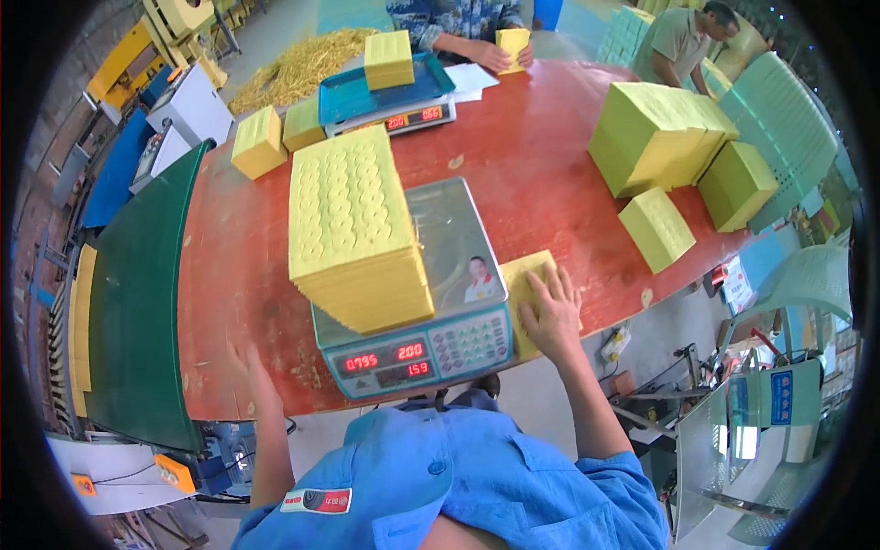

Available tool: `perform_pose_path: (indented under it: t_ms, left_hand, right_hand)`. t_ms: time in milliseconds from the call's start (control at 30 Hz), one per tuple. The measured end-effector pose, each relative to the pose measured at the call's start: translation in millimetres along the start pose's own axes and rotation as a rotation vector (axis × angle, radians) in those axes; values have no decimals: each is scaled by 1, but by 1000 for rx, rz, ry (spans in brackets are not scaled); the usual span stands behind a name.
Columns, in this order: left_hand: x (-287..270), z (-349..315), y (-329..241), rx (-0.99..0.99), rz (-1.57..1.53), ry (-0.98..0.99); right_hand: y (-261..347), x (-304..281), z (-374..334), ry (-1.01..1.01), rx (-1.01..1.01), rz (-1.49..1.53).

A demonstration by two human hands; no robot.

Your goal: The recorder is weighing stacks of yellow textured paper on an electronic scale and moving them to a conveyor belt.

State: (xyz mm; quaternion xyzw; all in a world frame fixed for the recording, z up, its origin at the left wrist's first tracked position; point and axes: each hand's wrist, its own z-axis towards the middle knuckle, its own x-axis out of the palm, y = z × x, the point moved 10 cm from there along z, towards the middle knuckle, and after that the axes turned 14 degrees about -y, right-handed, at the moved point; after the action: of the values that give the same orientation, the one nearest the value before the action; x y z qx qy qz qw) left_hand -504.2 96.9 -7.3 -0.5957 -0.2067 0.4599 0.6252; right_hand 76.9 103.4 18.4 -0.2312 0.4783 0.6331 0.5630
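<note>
A tall stack of embossed yellow paper sheets stands upright on the steel pan of a digital scale, its red figures lit. To the right of the scale, my right hand lies with fingers spread on top of a lower yellow stack, partly covering it. My left hand is at the table's near edge, left of the scale, slightly blurred. Its fingers are stretched out, and nothing shows in them.
Several yellow stacks, including a large block, stand at the right of the red table. A second scale with a blue tray bears another stack. Across the table a co-worker's hands hold a small stack; another person bends at back right.
</note>
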Motion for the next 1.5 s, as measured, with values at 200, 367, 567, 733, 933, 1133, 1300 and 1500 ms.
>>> perform_pose_path:
  t_ms: [200, 367, 567, 733, 933, 1133, 1300, 1500]
  left_hand:
    - [13, -54, 27, 435, 579, 57]
    - [20, -62, 10, 374, 688, -25]
    - [28, -65, 2, 384, 839, 21]
    - [30, -65, 5, 410, 893, 6]
    - [33, -64, 1, 409, 907, 8]
    - [33, -62, 7, 399, 933, 9]
    - [31, -55, 34, 392, 960, 58]
    - [30, -53, 52, 380, 941, 79]
  right_hand:
    - [-44, 10, 47, 112, -142, 83]
    - [-56, 4, 160, 252, -78, 470]
    - [-7, 43, 260, 351, 209, 1038]
    - [40, 105, 294, 581, 470, 1360]
    - [88, 170, 343, 654, 614, 1534]
    - [121, 213, 386, 571, 668, 1518]
    - [128, 227, 416, 484, 643, 1447]
    - [124, 229, 441, 335, 656, 1405]
